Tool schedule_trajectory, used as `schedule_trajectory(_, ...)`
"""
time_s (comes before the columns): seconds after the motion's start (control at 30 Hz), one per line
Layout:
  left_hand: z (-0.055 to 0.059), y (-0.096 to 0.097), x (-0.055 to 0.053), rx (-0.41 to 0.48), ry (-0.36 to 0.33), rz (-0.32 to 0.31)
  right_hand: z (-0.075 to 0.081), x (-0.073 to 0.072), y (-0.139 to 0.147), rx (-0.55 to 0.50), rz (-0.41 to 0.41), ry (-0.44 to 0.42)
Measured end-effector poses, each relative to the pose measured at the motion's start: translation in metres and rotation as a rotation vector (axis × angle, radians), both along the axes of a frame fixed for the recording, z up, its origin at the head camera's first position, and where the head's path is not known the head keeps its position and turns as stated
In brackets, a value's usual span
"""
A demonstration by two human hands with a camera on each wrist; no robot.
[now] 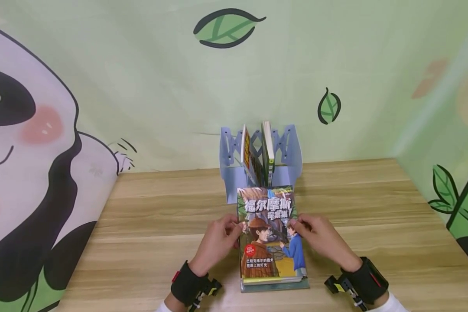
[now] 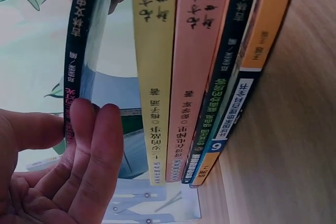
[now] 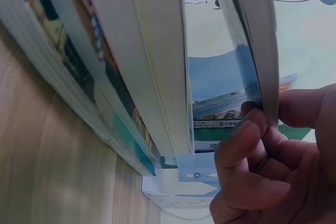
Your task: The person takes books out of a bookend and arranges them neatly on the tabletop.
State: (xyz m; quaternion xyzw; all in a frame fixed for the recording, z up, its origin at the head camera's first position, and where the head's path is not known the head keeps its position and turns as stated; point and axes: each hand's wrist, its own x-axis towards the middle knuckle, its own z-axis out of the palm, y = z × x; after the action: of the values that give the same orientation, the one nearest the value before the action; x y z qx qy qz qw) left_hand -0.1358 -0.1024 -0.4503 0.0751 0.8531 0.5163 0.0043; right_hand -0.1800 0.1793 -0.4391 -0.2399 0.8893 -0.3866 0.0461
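A paperback book [image 1: 271, 242] with an illustrated cover is held by its two sides, cover up. My left hand [image 1: 218, 238] pinches its left edge, thumb on the cover and fingers beneath. On the opposite edge, my right hand [image 1: 325, 238] pinches it likewise. The left wrist view shows a gap between the held book's dark spine [image 2: 79, 51] and a stack under it. That stack has a yellow book [image 2: 155, 77], a pink book [image 2: 197, 66] and further books with a dark spine [image 2: 226, 77] and an orange-and-blue spine [image 2: 262, 30].
Behind the stack stands a light blue book rack [image 1: 292, 149] against the leaf-patterned backdrop [image 1: 160, 86]. Two books stand in it, a thick green one [image 1: 268, 149] and a leaning one [image 1: 246, 149]. Wooden tabletop [image 1: 148, 216] extends to both sides.
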Motion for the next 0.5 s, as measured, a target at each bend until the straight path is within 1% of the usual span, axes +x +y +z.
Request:
schedule_trajectory(0.17, -0.0029, 0.0002, -0.0012, -0.017, -0.004, -0.003, -0.0011, 0.0004, -0.0012, 0.014, -0.004, 0.007)
schedule_trajectory(0.5, -0.0078, 0.0004, -0.0026, -0.061, -0.028, -0.014, -0.003, 0.0024, 0.0, 0.068, -0.009, -0.028)
